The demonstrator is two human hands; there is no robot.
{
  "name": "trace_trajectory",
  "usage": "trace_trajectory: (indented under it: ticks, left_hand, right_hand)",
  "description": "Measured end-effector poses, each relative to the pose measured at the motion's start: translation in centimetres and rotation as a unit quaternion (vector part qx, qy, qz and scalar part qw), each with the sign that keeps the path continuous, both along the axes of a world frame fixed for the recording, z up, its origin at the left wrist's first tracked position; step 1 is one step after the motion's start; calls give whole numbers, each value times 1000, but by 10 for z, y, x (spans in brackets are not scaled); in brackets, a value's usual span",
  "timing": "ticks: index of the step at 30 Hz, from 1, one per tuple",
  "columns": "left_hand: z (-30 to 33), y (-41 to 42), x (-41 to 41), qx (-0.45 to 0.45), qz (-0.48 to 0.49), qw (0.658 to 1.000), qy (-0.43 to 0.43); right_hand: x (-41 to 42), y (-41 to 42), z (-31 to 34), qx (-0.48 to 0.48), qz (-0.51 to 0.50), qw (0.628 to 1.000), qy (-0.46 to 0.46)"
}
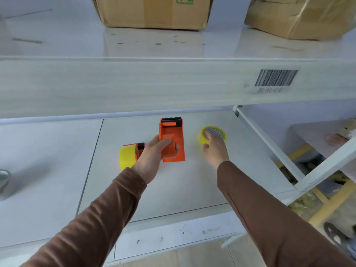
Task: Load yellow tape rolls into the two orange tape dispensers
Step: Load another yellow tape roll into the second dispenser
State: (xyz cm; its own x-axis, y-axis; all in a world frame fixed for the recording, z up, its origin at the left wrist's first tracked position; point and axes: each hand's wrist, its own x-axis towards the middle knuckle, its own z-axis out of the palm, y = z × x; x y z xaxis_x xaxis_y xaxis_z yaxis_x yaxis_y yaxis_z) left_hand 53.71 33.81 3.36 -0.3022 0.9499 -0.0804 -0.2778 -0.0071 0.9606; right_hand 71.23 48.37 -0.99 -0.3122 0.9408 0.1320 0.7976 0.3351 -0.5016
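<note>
Dispenser, orange, empty, sits mid-shelf under my left hand; fingers wrapped over its rear hub, thumb on the left wall, so that hand is clamped on it. Black serrated cutter end points away from me. Loose yellow roll lies flat just right of it, grey patterned core facing up; my right hand reaches onto its near rim, index in the core, thumb at the outer edge, fingers loosely curled, contact but can't tell if it's a firm pinch. 2nd dispenser, w/ a yellow roll already on it, sits left of my left wrist, touching the white shelf.
</note>
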Motion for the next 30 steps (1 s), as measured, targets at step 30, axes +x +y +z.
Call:
trace_trajectory:
  ticks: [30]
  left_hand:
    - [-7, -2, 81, 2, 109, 994, -3]
  right_hand:
    - [11, -70, 52, -195, 144, 922, 302]
